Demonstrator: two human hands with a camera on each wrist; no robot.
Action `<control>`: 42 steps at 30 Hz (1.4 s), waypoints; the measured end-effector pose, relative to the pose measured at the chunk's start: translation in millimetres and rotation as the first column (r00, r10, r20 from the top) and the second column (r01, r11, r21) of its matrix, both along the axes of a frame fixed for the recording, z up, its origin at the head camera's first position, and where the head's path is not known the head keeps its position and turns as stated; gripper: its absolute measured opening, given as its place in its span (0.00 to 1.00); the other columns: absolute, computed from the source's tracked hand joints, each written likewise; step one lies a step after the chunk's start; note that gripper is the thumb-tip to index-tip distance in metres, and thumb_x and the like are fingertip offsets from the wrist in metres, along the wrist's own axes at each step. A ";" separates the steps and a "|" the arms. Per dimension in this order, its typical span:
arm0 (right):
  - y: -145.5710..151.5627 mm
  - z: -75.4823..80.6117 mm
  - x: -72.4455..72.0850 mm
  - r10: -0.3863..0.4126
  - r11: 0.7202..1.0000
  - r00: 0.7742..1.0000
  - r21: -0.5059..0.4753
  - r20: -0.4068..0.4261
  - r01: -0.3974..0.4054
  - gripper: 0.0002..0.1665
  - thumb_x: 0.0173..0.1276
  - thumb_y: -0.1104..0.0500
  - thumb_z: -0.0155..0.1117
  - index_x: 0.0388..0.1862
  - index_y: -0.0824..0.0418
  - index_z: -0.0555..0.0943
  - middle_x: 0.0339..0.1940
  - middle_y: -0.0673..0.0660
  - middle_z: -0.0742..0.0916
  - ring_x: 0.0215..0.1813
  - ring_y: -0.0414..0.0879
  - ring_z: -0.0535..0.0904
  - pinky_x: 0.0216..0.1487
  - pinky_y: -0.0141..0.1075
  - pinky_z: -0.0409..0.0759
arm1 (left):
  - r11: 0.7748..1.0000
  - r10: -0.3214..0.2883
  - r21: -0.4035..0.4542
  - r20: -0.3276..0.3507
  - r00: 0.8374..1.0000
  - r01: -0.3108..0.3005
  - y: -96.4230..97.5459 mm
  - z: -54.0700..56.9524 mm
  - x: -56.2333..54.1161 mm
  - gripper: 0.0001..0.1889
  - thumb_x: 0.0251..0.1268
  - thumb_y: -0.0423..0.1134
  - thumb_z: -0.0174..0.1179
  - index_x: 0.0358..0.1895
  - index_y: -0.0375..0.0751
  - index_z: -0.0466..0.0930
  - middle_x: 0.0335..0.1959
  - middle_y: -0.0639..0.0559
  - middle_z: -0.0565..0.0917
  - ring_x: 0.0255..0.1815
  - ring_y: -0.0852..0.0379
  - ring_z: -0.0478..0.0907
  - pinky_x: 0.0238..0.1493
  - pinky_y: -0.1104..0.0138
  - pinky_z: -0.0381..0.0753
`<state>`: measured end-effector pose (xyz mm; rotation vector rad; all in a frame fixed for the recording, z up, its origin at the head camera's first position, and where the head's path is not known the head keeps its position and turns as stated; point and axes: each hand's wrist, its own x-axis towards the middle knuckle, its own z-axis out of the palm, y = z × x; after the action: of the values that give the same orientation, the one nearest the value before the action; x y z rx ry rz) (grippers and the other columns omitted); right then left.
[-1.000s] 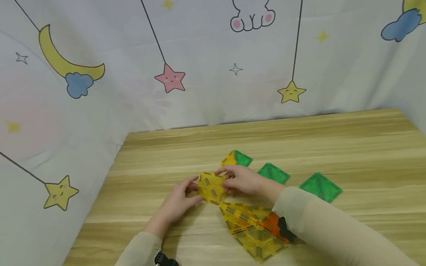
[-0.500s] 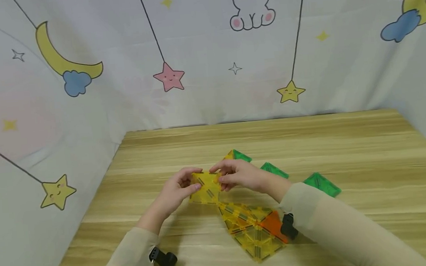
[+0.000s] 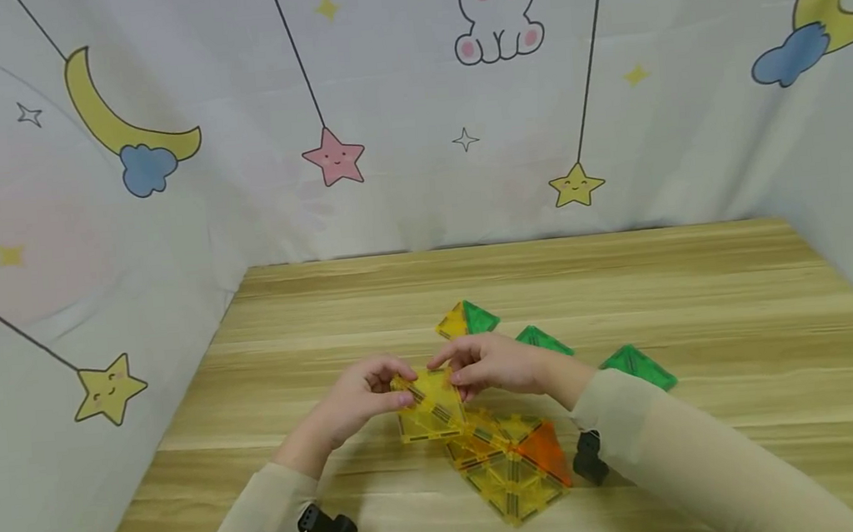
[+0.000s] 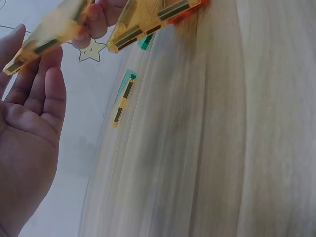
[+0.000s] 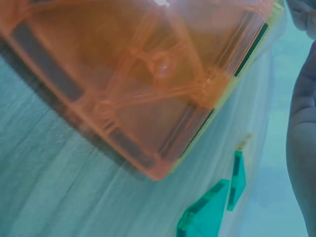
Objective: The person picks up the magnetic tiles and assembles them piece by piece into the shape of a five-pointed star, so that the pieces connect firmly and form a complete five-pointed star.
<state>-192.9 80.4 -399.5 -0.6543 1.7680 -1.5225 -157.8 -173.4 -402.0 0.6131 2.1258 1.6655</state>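
Observation:
In the head view, both hands hold a panel of yellow translucent magnetic tiles (image 3: 432,416). My left hand (image 3: 349,401) pinches its left side between thumb and fingers. On its upper right edge, my right hand (image 3: 500,364) has thumb and fingertips. The panel is tilted and covers the far tip of a larger yellow tile structure (image 3: 514,480); whether the two touch I cannot tell. An orange triangular tile (image 3: 547,454) forms the structure's right side. The left wrist view shows the left fingers around a yellow tile edge (image 4: 47,37).
Beyond the hands lies a yellow triangle tile (image 3: 452,322) beside a green triangle tile (image 3: 481,318). Green tiles (image 3: 545,339) lie partly behind the right forearm, with another green pair (image 3: 641,366) farther right. All sit on the wooden table (image 3: 309,308), with a printed curtain (image 3: 406,192) behind.
Both hands have tilted the yellow panel and brought it nearer and slightly right, over the structure's far tip. The larger structure stays about where it was.

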 end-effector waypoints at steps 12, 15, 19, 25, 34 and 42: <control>14.2 6.5 2.7 -0.006 0.996 0.990 0.091 -0.141 0.019 0.18 0.70 0.55 0.57 0.55 0.62 0.73 0.50 0.56 0.79 0.49 0.49 0.75 0.49 0.44 0.74 | 1.000 -0.026 -0.001 0.073 0.997 0.026 21.2 10.2 -7.8 0.18 0.63 0.39 0.61 0.53 0.35 0.73 0.43 0.45 0.79 0.41 0.50 0.78 0.47 0.55 0.76; 18.2 10.2 2.9 -0.043 0.996 0.983 0.069 -0.177 0.056 0.15 0.70 0.57 0.58 0.51 0.64 0.74 0.47 0.56 0.80 0.48 0.50 0.76 0.50 0.44 0.74 | 0.999 -0.025 0.050 0.080 0.996 0.021 29.4 10.3 -15.0 0.21 0.65 0.39 0.59 0.57 0.32 0.70 0.43 0.45 0.77 0.41 0.51 0.76 0.45 0.59 0.76; 22.4 10.6 2.5 -0.101 0.992 0.974 0.058 -0.202 0.115 0.15 0.69 0.58 0.59 0.50 0.64 0.74 0.43 0.56 0.81 0.47 0.49 0.77 0.49 0.41 0.75 | 0.995 -0.003 0.097 0.091 0.996 -0.006 40.4 8.7 -22.8 0.20 0.65 0.35 0.58 0.57 0.32 0.67 0.40 0.45 0.77 0.38 0.53 0.75 0.41 0.64 0.75; 26.8 9.6 2.2 -0.153 0.983 0.964 0.070 -0.219 0.172 0.20 0.69 0.54 0.59 0.54 0.64 0.72 0.45 0.56 0.81 0.46 0.48 0.77 0.48 0.43 0.75 | 0.990 -0.036 0.139 0.148 0.988 0.015 57.1 5.0 -30.4 0.16 0.66 0.32 0.56 0.54 0.35 0.68 0.38 0.46 0.77 0.38 0.55 0.75 0.42 0.64 0.75; 52.3 -3.4 3.6 -0.210 0.977 0.976 -0.059 -0.064 0.206 0.18 0.72 0.60 0.54 0.56 0.67 0.67 0.42 0.57 0.79 0.39 0.48 0.73 0.42 0.39 0.73 | 0.981 -0.136 0.163 0.182 0.974 0.106 77.5 2.0 -37.6 0.15 0.67 0.30 0.54 0.55 0.34 0.66 0.40 0.48 0.75 0.41 0.56 0.74 0.46 0.64 0.74; 68.6 -13.2 8.9 -0.204 0.972 0.979 -0.113 0.009 0.204 0.18 0.71 0.60 0.55 0.56 0.62 0.66 0.42 0.56 0.79 0.41 0.46 0.73 0.44 0.38 0.72 | 0.988 -0.155 0.012 0.124 0.980 0.155 87.0 -2.8 -39.2 0.17 0.66 0.32 0.57 0.56 0.41 0.70 0.44 0.46 0.77 0.45 0.54 0.77 0.49 0.61 0.75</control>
<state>-184.1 149.0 -412.7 -0.5427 1.8065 -1.7720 -197.0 -86.4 -404.9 0.6410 1.9373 1.5796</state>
